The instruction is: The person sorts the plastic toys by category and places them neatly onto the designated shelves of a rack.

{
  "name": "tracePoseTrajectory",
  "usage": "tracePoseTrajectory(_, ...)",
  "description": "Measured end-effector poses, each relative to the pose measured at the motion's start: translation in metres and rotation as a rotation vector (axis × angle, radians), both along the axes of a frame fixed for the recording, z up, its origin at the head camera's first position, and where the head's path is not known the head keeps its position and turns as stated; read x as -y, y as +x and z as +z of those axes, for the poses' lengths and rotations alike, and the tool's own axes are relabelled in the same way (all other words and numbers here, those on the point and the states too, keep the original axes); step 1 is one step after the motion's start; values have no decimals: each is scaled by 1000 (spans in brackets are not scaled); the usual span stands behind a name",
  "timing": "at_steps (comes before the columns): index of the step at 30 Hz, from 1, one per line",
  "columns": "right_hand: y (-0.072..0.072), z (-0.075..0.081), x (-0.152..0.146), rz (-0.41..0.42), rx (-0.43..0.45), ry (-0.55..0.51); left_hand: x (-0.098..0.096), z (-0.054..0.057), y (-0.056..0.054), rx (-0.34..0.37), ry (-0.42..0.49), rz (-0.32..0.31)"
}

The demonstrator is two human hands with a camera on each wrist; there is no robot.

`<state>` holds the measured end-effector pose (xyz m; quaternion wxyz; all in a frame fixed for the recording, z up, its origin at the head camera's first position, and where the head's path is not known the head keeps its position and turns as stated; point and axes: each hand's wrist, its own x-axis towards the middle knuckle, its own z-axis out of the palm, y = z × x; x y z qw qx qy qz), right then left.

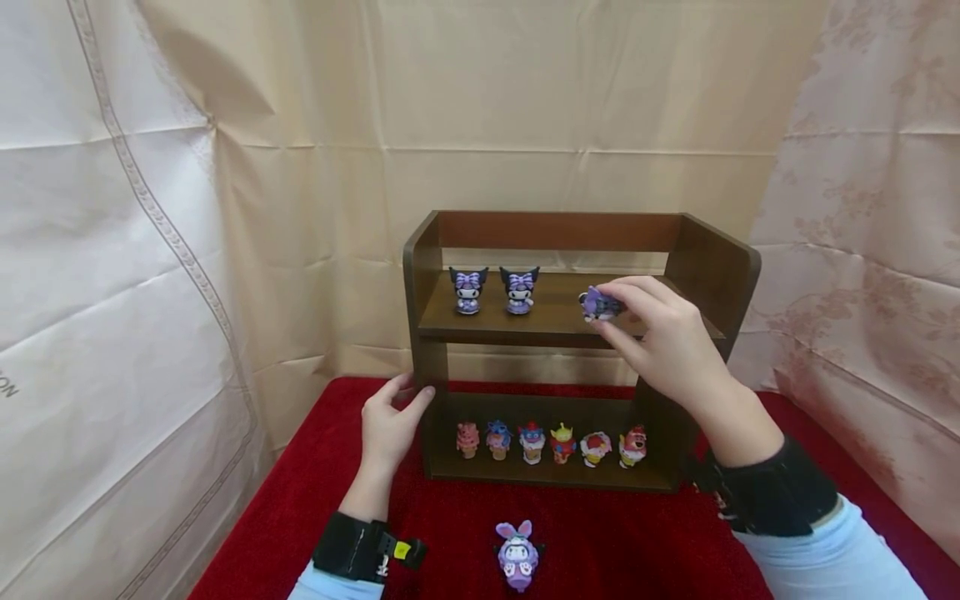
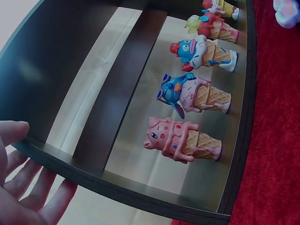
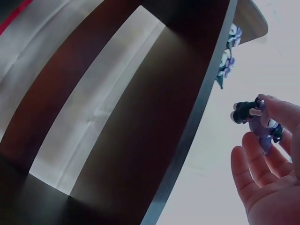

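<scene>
My right hand (image 1: 660, 337) pinches a small purple-and-black figurine (image 1: 600, 304) between thumb and fingers. It is tipped sideways just in front of the upper board, right of two upright figurines with black pointed ears and purple bows, the outer left one (image 1: 468, 293) and its neighbour (image 1: 519, 292). In the right wrist view the held figurine (image 3: 258, 117) hangs apart from the shelf edge. My left hand (image 1: 392, 421) holds the left side panel of the brown wooden shelf (image 1: 416, 333), thumb at its front edge, fingers along the outside, their tips partly hidden.
Several ice-cream-cone figurines, among them a pink one (image 1: 467, 440) and a red one (image 1: 632, 447), stand in a row on the lower board. A lilac rabbit-eared figurine (image 1: 518, 557) lies on the red cloth (image 1: 300, 517) in front. Curtains (image 1: 562, 100) hang behind.
</scene>
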<state>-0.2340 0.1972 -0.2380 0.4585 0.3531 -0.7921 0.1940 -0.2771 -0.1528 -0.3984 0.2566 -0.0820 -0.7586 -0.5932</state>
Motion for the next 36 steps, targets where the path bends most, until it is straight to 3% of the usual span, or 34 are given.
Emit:
tracePoseTrajectory(11,-23,6,-1,-28,83,15,1,0,-1,1,-2,4)
tracePoseTrajectory(19,-36,8,2,-101,218,61,1,1,1,6,-1,2)
tracePoseTrajectory(26,-44,8,5,-161,336,100,0,0,1,12,3,3)
tracePoseTrajectory(36,-52,6,8,-179,399,133,1,0,-1,2,4,1)
